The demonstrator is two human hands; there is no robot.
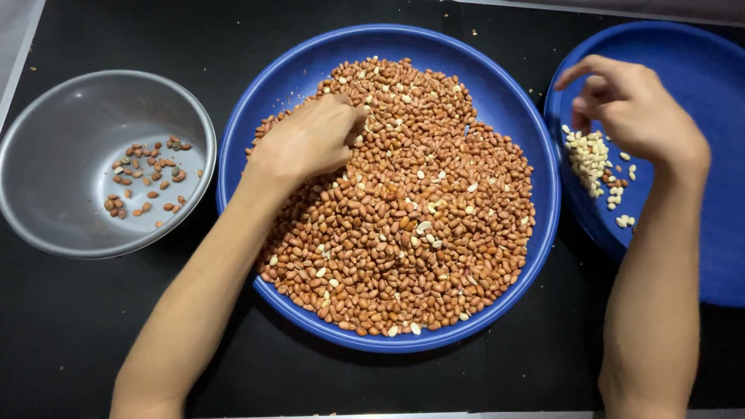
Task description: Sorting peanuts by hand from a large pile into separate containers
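Left hand (310,140) digging curled into red-skinned peanuts (403,209) in blue tray (543,233), grip contents hidden; right hand (632,109) pinching closed over skinless peanuts (587,155) in second blue tray (698,70); sorting underway, next needing careful release.

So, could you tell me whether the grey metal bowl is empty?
No, the grey metal bowl holds a small scatter of dark peanuts.

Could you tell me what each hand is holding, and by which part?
It cannot be told: left hand fingers are buried in peanuts; right hand curls, contents hidden.
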